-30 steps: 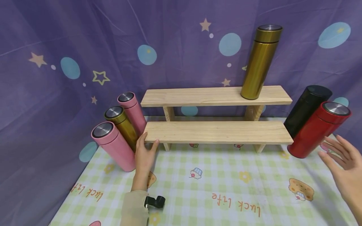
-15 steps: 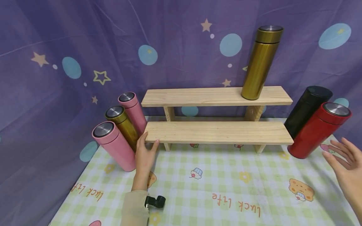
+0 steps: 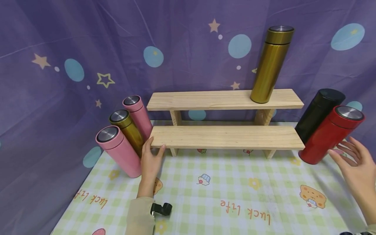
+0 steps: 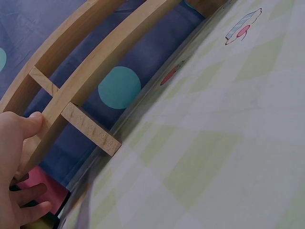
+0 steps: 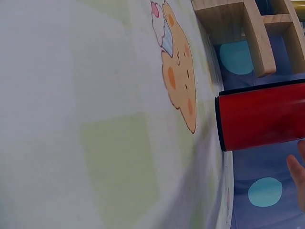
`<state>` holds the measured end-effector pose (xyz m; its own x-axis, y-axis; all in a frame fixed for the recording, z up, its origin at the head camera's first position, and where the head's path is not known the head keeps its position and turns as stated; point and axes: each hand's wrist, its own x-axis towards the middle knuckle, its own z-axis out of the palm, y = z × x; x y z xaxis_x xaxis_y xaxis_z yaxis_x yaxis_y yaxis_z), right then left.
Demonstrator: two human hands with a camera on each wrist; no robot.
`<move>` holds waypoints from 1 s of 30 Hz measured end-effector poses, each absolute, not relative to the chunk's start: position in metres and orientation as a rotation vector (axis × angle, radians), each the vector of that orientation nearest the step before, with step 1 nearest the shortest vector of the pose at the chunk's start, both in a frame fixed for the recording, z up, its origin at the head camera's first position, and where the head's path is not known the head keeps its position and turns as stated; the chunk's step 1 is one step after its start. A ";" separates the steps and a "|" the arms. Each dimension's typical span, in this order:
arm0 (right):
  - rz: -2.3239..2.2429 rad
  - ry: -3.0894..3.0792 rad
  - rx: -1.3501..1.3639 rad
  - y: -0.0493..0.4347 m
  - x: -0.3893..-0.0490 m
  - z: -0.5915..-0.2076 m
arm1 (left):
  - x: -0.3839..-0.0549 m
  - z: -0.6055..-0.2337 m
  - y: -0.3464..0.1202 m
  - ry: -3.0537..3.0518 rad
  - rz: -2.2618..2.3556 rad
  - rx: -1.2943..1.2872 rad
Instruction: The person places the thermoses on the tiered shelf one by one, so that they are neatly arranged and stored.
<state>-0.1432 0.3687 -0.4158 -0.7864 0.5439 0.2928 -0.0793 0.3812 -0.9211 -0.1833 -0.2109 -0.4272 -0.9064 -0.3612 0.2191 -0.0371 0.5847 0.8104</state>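
My left hand [image 3: 150,164] holds the left front corner of a two-tier wooden shelf [image 3: 226,136]. Its thumb lies against the front edge of the lower board, as the left wrist view also shows. To the right, my right hand [image 3: 356,163] is beside a red thermos [image 3: 327,137], fingers spread and slightly bent, apart from it or barely near it. Only some fingertips [image 5: 296,169] show in the right wrist view, below the red thermos. Behind it stands a black thermos [image 3: 318,112]. A gold thermos [image 3: 271,68] stands upright on the upper board, toward the right.
Left of the shelf stand a front pink thermos [image 3: 121,153], a gold one [image 3: 127,130] and a rear pink one [image 3: 139,114], in a row. A checked cloth [image 3: 235,192] covers the table. A purple curtain [image 3: 188,26] hangs behind.
My right hand drew slightly away from the red thermos, then came back left toward it. The left hand stays at the shelf corner, and the thermoses have not moved.
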 end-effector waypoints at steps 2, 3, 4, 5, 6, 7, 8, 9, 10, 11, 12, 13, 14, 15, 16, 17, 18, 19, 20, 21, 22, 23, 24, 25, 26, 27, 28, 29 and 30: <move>1.417 -2.094 -0.421 0.369 -0.148 -0.416 | -0.183 -0.427 -0.211 -2.456 -1.244 0.324; 1.405 -2.105 -0.437 0.368 -0.150 -0.415 | -0.183 -0.427 -0.211 -2.457 -1.244 0.324; 1.399 -2.113 -0.452 0.368 -0.152 -0.415 | -0.183 -0.427 -0.211 -2.458 -1.243 0.324; 1.396 -2.121 -0.467 0.368 -0.154 -0.415 | -0.184 -0.427 -0.211 -2.458 -1.242 0.324; 1.403 -2.122 -0.480 0.368 -0.156 -0.415 | -0.184 -0.427 -0.211 -2.459 -1.241 0.325; 1.407 -2.124 -0.492 0.368 -0.158 -0.415 | -0.184 -0.426 -0.211 -2.459 -1.239 0.325; 1.415 -2.123 -0.504 0.367 -0.160 -0.415 | -0.184 -0.426 -0.211 -2.460 -1.238 0.328; 1.424 -2.119 -0.515 0.367 -0.161 -0.415 | -0.184 -0.426 -0.211 -2.461 -1.237 0.329; 1.432 -2.115 -0.521 0.367 -0.163 -0.415 | -0.184 -0.426 -0.211 -2.461 -1.237 0.330; 1.437 -2.118 -0.522 0.367 -0.164 -0.416 | -0.184 -0.426 -0.211 -2.462 -1.236 0.331; 1.441 -2.121 -0.521 0.367 -0.166 -0.417 | -0.184 -0.425 -0.210 -2.462 -1.236 0.332; 1.441 -2.123 -0.518 0.367 -0.167 -0.418 | -0.184 -0.425 -0.210 -2.461 -1.238 0.334; 1.430 -2.127 -0.504 0.366 -0.168 -0.419 | -0.184 -0.425 -0.210 -2.461 -1.239 0.335; 1.425 -2.127 -0.490 0.366 -0.169 -0.420 | -0.184 -0.425 -0.209 -2.461 -1.239 0.334; 1.420 -2.134 -0.480 0.365 -0.170 -0.420 | -0.183 -0.424 -0.209 -2.460 -1.240 0.334; 1.416 -2.138 -0.470 0.365 -0.172 -0.421 | -0.183 -0.424 -0.209 -2.460 -1.240 0.334; 1.418 -2.136 -0.460 0.365 -0.173 -0.421 | -0.183 -0.424 -0.209 -2.460 -1.240 0.334; 1.414 -2.135 -0.453 0.365 -0.175 -0.422 | -0.183 -0.424 -0.209 -2.460 -1.239 0.334; 1.411 -2.141 -0.451 0.365 -0.177 -0.423 | -0.183 -0.424 -0.209 -2.459 -1.238 0.334; 1.408 -2.150 -0.460 0.366 -0.179 -0.425 | -0.183 -0.424 -0.209 -2.459 -1.237 0.333; 1.411 -2.159 -0.468 0.367 -0.181 -0.426 | -0.183 -0.424 -0.209 -2.459 -1.238 0.333; 1.397 -2.167 -0.469 0.369 -0.184 -0.429 | -0.183 -0.424 -0.209 -2.459 -1.237 0.333; 1.388 -2.171 -0.472 0.371 -0.187 -0.432 | -0.183 -0.424 -0.209 -2.459 -1.236 0.333; 1.390 -2.168 -0.471 0.373 -0.189 -0.434 | -0.183 -0.424 -0.209 -2.460 -1.237 0.333; 1.383 -2.168 -0.470 0.375 -0.192 -0.436 | -0.183 -0.424 -0.209 -2.461 -1.236 0.333; 1.368 -2.168 -0.468 0.377 -0.194 -0.439 | -0.183 -0.424 -0.209 -2.462 -1.236 0.334; 1.374 -2.158 -0.459 0.377 -0.195 -0.439 | -0.183 -0.424 -0.209 -2.463 -1.236 0.334; 1.364 -2.154 -0.455 0.378 -0.196 -0.440 | -0.183 -0.424 -0.209 -2.463 -1.236 0.335; 1.365 -2.146 -0.456 0.377 -0.196 -0.440 | -0.183 -0.425 -0.209 -2.464 -1.237 0.336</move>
<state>-0.1962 0.3775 -0.4401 -0.7911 0.5503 0.2672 -0.0086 0.4268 -0.9043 -0.1830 -0.2093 -0.4245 -0.9061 -0.3661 0.2118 -0.0490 0.5882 0.8072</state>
